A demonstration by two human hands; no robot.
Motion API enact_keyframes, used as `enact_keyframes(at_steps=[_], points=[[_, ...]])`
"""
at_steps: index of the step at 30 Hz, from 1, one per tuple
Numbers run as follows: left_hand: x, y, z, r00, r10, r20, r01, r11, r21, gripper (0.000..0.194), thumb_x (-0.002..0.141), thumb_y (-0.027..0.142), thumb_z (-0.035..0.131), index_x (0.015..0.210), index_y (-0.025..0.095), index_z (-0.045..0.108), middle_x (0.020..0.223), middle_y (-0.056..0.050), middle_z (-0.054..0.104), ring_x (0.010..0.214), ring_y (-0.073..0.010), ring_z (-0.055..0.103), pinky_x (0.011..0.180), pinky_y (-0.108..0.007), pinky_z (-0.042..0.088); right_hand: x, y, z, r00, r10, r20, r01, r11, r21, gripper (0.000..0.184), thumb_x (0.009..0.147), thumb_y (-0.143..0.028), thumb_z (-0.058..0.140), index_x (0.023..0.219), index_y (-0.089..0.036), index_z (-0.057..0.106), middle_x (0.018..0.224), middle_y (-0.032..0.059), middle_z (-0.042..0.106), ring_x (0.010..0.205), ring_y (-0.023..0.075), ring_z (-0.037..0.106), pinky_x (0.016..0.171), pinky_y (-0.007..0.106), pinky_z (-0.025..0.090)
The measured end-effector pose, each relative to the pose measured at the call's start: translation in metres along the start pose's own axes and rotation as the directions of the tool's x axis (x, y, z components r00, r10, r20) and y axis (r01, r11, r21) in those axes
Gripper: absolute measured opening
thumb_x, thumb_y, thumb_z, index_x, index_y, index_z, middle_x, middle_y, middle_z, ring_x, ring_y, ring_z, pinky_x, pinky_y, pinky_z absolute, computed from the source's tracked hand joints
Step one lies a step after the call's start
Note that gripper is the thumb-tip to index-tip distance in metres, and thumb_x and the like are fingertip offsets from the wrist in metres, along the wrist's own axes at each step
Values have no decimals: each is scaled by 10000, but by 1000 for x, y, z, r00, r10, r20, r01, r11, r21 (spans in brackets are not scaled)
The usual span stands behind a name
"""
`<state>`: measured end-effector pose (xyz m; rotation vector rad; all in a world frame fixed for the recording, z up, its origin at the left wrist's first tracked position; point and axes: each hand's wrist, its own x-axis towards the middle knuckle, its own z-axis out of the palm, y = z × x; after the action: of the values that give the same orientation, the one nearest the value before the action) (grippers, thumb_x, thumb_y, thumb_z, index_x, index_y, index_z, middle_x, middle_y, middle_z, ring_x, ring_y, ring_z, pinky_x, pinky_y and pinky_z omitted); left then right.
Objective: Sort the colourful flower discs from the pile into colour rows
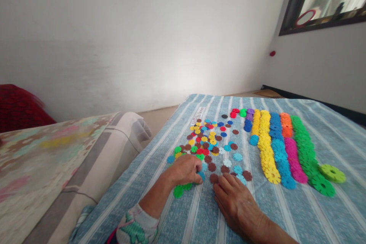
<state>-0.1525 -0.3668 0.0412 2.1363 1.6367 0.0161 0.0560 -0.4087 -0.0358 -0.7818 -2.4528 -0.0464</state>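
Observation:
My left hand (184,169) is curled over the loose discs, with a blue snowflake disc (201,175) at its fingertips. Whether it grips that disc is hidden. Green discs (178,191) lie just under its heel. My right hand (234,202) rests flat on the striped blanket (197,213) with fingers apart, holding nothing, its fingertips beside a brown disc (214,178). A scattered mix of coloured discs (206,141) lies ahead of both hands. Further right, long lines of yellow (265,152), blue (280,152), pink (293,160) and green (305,152) discs run side by side.
A patterned cushion or bedding roll (85,148) lies along the blanket's left side, with a red cloth (20,106) behind it. A white wall (128,38) rises beyond the blanket, and a dark-framed mirror (320,0) hangs at upper right.

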Motion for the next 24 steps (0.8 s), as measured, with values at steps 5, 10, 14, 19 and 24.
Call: enact_keyframes(at_steps=[5,10,14,19,24], points=[[1,1,2,1000,3,-10,-4,994,-109,115,605,243,701,647,169,624,596,55,561,578,-98,488,516,-217,264,-1,0,1,999,15,36,-15,1000,-1,188,848,-31,538,962,-162,611,922,83,590,925,276,536,848,431,472],[1,-6,-1,1000,21,-6,-22,957,-290,110,629,241,657,604,156,592,549,50,520,555,-97,466,513,-212,284,-1,0,1,999,24,37,-25,999,28,203,848,-20,527,969,-162,608,914,77,586,890,268,535,841,444,473],[-4,-22,-14,994,-19,-109,-29,905,-424,139,638,265,637,593,148,576,548,45,504,554,-91,431,533,-209,319,1,-2,-3,999,31,15,-31,998,60,176,871,-37,503,923,-172,602,908,76,578,905,271,530,831,443,475],[-8,-52,-21,975,-132,-179,39,893,-448,182,651,315,603,634,134,594,562,42,526,562,-95,430,541,-212,327,1,-2,-6,1000,26,3,-26,996,84,171,875,-43,492,859,-178,595,864,73,571,878,266,530,803,434,478],[-14,-73,-22,952,-205,-226,87,893,-441,246,647,363,601,640,117,595,545,40,519,562,-101,414,517,-217,300,1,-2,-4,1000,10,12,-10,998,62,178,876,-48,485,861,-181,602,855,76,572,843,255,531,793,427,476]])
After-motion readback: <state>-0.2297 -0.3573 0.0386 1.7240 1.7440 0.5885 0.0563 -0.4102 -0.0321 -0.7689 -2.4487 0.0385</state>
